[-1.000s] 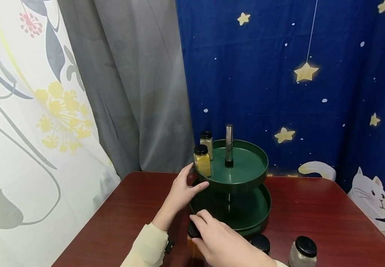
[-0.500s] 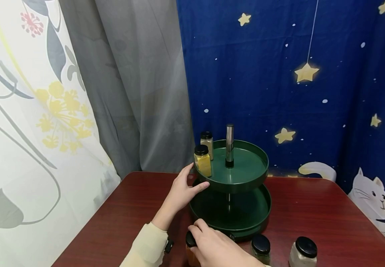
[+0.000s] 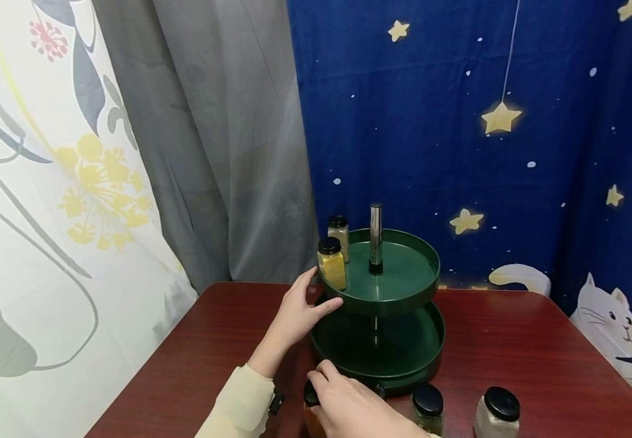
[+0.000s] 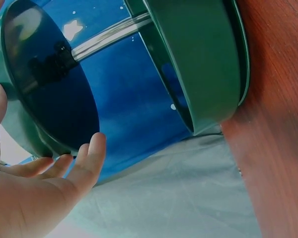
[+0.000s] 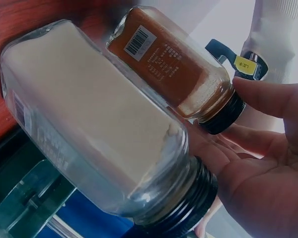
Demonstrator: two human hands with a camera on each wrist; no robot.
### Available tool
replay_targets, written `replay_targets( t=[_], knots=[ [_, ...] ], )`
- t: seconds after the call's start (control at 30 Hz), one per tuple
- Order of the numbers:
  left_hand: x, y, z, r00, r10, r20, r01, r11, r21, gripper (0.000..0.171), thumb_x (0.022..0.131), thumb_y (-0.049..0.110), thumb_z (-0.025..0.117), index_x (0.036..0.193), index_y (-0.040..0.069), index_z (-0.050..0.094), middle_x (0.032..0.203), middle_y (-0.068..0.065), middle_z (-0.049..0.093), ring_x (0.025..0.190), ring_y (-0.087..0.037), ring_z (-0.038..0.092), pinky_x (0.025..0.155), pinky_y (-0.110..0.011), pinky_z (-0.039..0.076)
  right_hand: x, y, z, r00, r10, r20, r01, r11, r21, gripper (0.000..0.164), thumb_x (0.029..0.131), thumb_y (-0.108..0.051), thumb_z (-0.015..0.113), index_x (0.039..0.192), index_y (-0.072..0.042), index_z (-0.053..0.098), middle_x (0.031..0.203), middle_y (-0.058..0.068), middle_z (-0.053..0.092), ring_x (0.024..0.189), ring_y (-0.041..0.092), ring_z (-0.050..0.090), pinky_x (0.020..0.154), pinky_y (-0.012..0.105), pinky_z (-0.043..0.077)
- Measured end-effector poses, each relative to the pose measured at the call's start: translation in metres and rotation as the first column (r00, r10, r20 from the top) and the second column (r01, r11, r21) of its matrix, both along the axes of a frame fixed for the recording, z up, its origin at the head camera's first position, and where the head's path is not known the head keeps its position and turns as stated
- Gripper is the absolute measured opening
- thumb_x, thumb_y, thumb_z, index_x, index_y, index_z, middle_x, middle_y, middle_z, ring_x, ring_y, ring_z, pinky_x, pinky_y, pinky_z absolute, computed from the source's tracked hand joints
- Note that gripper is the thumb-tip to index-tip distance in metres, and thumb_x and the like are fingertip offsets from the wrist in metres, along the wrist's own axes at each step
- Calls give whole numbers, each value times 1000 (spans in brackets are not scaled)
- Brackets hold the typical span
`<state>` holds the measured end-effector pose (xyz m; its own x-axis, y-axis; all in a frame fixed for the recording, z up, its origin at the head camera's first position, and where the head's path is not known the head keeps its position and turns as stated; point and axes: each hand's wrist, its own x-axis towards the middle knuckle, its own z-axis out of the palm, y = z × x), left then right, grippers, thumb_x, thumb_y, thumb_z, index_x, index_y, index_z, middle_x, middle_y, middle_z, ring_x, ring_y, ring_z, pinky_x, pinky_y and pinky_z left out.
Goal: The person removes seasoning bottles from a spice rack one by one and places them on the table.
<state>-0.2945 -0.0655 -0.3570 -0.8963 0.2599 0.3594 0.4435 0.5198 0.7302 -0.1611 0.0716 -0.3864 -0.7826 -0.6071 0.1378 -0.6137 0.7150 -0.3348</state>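
Note:
My left hand [image 3: 299, 309] is spread at the left of a green two-tier round tray [image 3: 387, 307]. In the left wrist view, its thumb and fingertips [image 4: 97, 144] touch the upper tier's outer wall, fingers only slightly bent. My right hand [image 3: 351, 401] pinches the black lid of a glass spice jar [image 5: 164, 64] filled with orange-brown powder, at the front of the tray. Close beside that hand, the right wrist view shows another black-lidded jar [image 5: 94, 109] of beige powder. On the upper tier stand a yellow-powder jar [image 3: 332, 267] and a pale-powder jar [image 3: 339, 237].
A jar with greenish contents [image 3: 427, 407] and a jar of whitish powder [image 3: 497, 413] stand right of my right hand on the red-brown table [image 3: 491, 340]. A metal post [image 3: 376, 240] rises through the tray. Curtains [image 3: 261, 146] hang behind the table.
My right hand and the orange-brown powder jar have come slightly down and left, toward me, showing more of the greenish jar. My left hand stays at the upper tier.

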Motion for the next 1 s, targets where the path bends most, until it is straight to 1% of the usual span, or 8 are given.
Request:
replay_targets(
  t=[0.27,0.47,0.6,0.77,0.87,1.0],
  knots=[
    [0,-1,1,1000,-10,1,10,1000,-3,100,73,68,67,152,19,30,147,2,37,120,-20,50,88,-42,53,-2,-5,-3,1000,21,-19,-21,1000,-10,33,93,-27,65,121,-13,58,103,-5,50,74,-4,49,65,13,51],
    [0,-2,1,1000,-27,-12,27,1000,-1,96,75,64,68,152,20,30,147,2,38,119,-20,51,88,-41,54,-1,-6,-5,999,38,-25,-38,999,-18,33,94,-25,64,122,-10,57,105,-4,51,72,-5,49,63,11,50],
    [0,-2,1,999,-32,-22,32,999,-4,95,76,63,69,151,20,31,147,2,38,118,-20,51,88,-40,54,-2,-6,-5,999,30,-28,-30,1000,-5,34,93,-25,65,122,-10,57,106,-3,52,76,-4,51,65,13,52],
    [-1,-5,1,998,-46,-31,46,999,-8,93,77,62,69,151,20,32,147,2,38,118,-19,52,88,-41,54,-3,-8,-5,998,19,-57,-18,999,27,35,92,-27,66,122,-11,57,107,-4,53,79,-3,53,67,14,52],
    [-1,-9,0,997,-57,-51,56,998,-20,91,78,61,69,151,19,33,146,3,40,117,-19,53,88,-40,54,-3,-8,-5,997,13,-71,-10,999,44,35,92,-29,66,122,-12,58,107,-4,54,81,-2,54,68,15,53],
    [0,-12,0,994,-71,-84,68,997,-46,88,79,60,68,150,20,35,145,4,41,116,-17,53,86,-37,55,-2,-6,-3,998,-3,-58,7,998,67,37,92,-32,66,122,-13,59,107,-4,55,83,0,55,72,18,54]
  ],
)
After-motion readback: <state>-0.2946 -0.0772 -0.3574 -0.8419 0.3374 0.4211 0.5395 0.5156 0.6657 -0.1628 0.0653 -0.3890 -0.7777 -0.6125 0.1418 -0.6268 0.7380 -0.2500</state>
